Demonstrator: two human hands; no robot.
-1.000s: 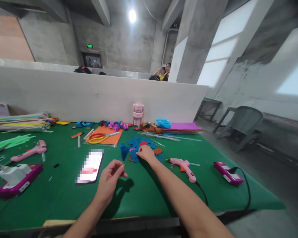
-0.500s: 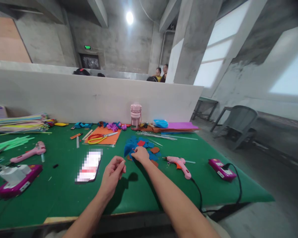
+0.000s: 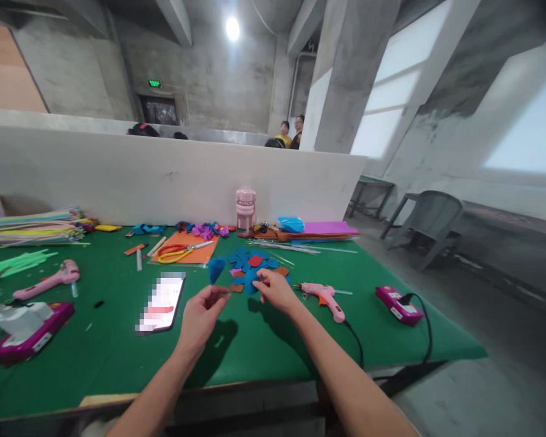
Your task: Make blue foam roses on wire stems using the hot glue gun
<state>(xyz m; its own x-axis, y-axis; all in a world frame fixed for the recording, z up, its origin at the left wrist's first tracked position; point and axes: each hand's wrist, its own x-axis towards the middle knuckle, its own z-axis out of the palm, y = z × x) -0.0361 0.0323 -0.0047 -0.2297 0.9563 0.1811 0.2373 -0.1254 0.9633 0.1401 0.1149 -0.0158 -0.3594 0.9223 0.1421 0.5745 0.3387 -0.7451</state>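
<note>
My left hand (image 3: 203, 309) is pinched closed above the green table. A curled blue felt piece (image 3: 216, 269) stands up just over its fingertips and appears to be held there; any thin stem between them is too fine to make out. To the right, a second, rounded blue felt piece (image 3: 252, 282) hangs from the closed fingertips of my right hand (image 3: 275, 292). Beyond both hands lies a loose pile of blue felt cutouts (image 3: 241, 258), with a red piece (image 3: 255, 261) on top and a few brown pieces (image 3: 236, 288) at its edge.
A pink glue gun (image 3: 325, 297) lies right of my right hand, its cord running off the front edge. Left are a phone (image 3: 164, 303), scissors (image 3: 177, 252) on orange sheets, another glue gun (image 3: 50, 282) and a purple power strip (image 3: 31, 334). A pink bottle (image 3: 246, 211) stands behind.
My right hand has lifted a rounded blue felt piece from the pile. The curled blue piece has shifted left, away from the right hand, and now sits above my left hand.
</note>
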